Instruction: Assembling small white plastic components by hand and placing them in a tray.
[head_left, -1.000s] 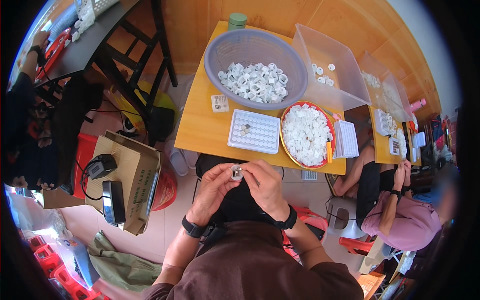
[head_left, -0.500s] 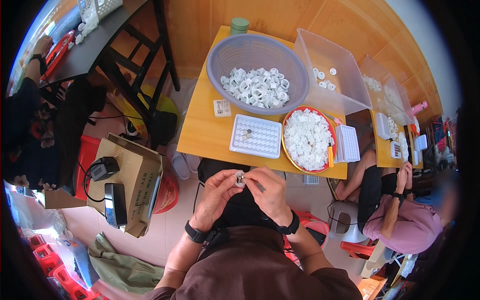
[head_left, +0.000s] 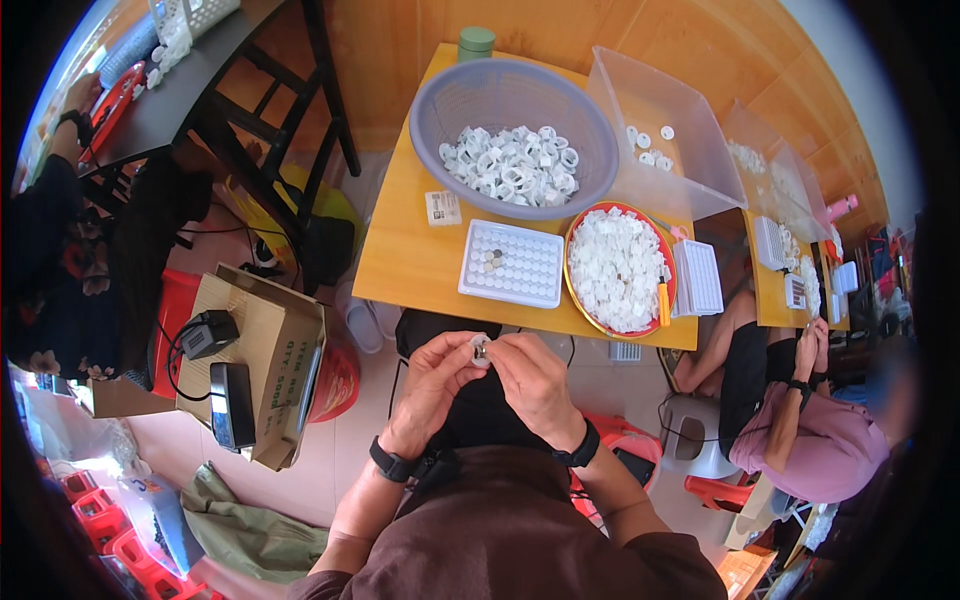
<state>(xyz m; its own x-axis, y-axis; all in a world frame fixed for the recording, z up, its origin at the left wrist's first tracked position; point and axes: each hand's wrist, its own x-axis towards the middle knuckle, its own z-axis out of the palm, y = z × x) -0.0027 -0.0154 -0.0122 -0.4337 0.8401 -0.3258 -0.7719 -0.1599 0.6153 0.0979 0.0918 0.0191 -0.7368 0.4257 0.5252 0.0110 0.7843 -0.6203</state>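
Above my lap, my left hand (head_left: 432, 385) is closed on a small white round plastic part (head_left: 477, 342), pinched between thumb and fingers. A shiny metal spot, like a button cell, shows in the part's middle. The fingertips of my right hand (head_left: 535, 385) are pressed together at the part's right side, closed on it; they partly hide it. Ahead on the table lies a white tray (head_left: 510, 299) with rows of round pockets and a few silver button cells (head_left: 493, 261). Next to it, a red-rimmed round tray (head_left: 570, 285) is heaped with small white plastic pieces (head_left: 616, 268).
A grey-purple basket (head_left: 430, 110) of white ring-shaped parts stands on the wooden table (head_left: 400, 265), beside a clear bin (head_left: 690, 110) with a few white discs. An orange-handled tool (head_left: 663, 303) rests on the red-rimmed tray. A cardboard box (head_left: 270, 370) stands left; a seated co-worker (head_left: 810, 440) is at right.
My right fingers have shifted slightly up and left against the white part, and the metal in its middle faces up more plainly. Otherwise the hands stay nearly in place.
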